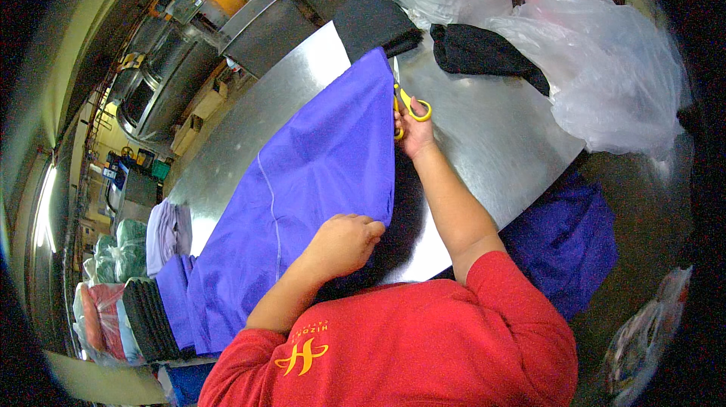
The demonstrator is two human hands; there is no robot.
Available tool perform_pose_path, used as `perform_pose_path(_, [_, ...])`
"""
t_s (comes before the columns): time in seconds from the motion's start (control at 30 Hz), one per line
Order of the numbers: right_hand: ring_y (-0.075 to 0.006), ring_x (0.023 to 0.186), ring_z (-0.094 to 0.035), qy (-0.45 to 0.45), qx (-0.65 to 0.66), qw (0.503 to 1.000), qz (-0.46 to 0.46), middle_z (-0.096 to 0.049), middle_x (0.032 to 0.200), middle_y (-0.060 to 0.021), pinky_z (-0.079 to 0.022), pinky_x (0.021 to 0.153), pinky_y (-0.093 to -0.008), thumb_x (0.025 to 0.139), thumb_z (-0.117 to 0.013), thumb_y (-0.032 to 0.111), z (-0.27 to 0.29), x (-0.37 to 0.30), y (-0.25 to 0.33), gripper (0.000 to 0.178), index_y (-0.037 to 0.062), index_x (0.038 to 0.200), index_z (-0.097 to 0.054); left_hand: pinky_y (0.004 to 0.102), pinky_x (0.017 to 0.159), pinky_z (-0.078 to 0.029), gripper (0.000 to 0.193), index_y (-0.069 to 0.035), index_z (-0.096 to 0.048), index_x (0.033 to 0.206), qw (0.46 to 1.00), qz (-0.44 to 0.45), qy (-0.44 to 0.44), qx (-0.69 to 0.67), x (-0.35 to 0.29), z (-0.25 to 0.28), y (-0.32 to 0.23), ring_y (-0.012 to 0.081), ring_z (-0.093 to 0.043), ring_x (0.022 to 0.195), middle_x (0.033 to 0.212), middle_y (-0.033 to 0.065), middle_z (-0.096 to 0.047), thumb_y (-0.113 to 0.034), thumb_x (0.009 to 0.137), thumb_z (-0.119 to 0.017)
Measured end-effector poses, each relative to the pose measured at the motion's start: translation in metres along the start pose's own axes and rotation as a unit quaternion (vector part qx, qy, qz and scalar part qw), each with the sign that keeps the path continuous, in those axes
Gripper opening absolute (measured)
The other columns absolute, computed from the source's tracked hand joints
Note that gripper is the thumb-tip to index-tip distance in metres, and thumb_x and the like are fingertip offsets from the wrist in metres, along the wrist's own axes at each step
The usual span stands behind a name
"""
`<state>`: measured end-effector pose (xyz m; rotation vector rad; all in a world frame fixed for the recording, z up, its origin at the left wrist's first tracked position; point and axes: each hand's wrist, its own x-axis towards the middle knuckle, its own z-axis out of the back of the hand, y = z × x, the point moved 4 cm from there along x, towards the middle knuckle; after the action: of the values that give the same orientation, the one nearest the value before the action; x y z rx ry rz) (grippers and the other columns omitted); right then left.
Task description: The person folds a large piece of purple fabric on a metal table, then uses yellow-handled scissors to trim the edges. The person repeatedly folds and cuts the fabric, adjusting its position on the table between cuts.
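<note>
A large piece of purple fabric (310, 157) with a pale seam line lies spread over the metal table (499, 135). At its near right corner my left hand (346, 245) is closed, fingers pinching the fabric's edge. Farther up that same edge, my right hand (414, 128) grips yellow-handled scissors (412, 108). Their silver blades point away from me, alongside the far right corner of the fabric. Part of the blades is hidden by the cloth, and whether they cut into it I cannot tell.
Black folded cloths (376, 23) and a black bundle (484, 55) lie at the table's far side, beside big clear plastic bags (597, 66). More purple cloth (563, 240) hangs at the right. Folded fabric stacks (151, 316) stand at the left. Beyond is a large metal machine (151, 78).
</note>
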<state>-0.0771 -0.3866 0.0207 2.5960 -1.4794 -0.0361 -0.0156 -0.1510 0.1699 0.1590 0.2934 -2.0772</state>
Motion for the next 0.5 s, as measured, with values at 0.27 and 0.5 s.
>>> perform_pose_path(0.27, [-0.0085, 0.053, -0.045, 0.016, -0.024, 1.0, 0.01, -0.05, 0.069, 0.0026, -0.041, 0.051, -0.0198, 0.076, -0.061, 0.052, 0.014, 0.002, 0.001, 0.051, 0.0082, 0.103, -0.056, 0.0458, 0.071, -0.047, 0.013, -0.006, -0.057, 0.083, 0.999, -0.01, 0.038, -0.002, 0.016, -0.011, -0.01, 0.035, -0.06, 0.08, 0.081, 0.0148, -0.06, -0.015, 0.079, -0.049])
perform_pose_path(0.5, [-0.0089, 0.051, -0.046, 0.029, -0.046, 0.998, 0.031, -0.053, 0.067, 0.0023, -0.04, 0.048, -0.0196, 0.076, -0.06, 0.052, 0.015, 0.001, 0.003, 0.051, 0.0077, 0.101, -0.059, 0.0439, 0.07, -0.047, 0.014, -0.006, -0.06, 0.08, 1.0, -0.025, 0.015, -0.001, 0.021, -0.018, -0.013, 0.0328, -0.061, 0.077, 0.08, 0.0144, -0.062, -0.012, 0.075, -0.048])
